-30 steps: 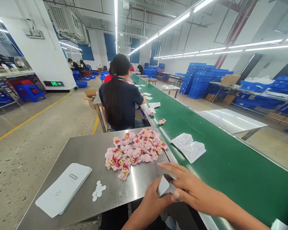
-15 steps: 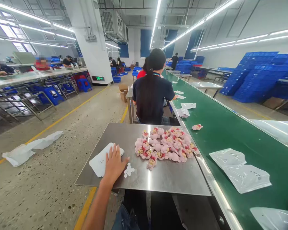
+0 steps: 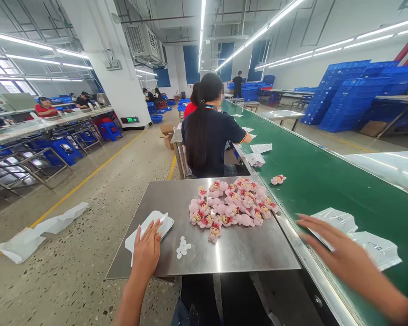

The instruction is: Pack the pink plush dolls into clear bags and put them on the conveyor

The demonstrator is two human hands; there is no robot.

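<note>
My left hand point(image 3: 148, 246) lies on a small stack of white plastic bags point(image 3: 165, 222) at the left of the metal table, its fingers stretched out. To its right are several small white discs point(image 3: 182, 248). Stretched over the green conveyor belt's near edge, my right hand point(image 3: 343, 249) has its fingers extended and looks slightly blurred. It partly covers white printed plastic bags point(image 3: 377, 249) on the belt, and I cannot tell if it touches them. A pile of pink plush dolls point(image 3: 231, 203) sits towards the table's far right, with one doll point(image 3: 214, 232) at its near edge.
The metal table point(image 3: 245, 253) adjoins the green conveyor belt point(image 3: 313, 185). A single plush doll point(image 3: 278, 179) and more bags point(image 3: 255, 159) lie along the belt. Ahead sits a person point(image 3: 207, 136) in a dark shirt. White sheeting point(image 3: 41, 231) lies on the floor at left.
My right hand has come into view over the belt. My left hand has shifted down and left on the stack, whose top bag looks lifted and creased. The view has turned slightly right.
</note>
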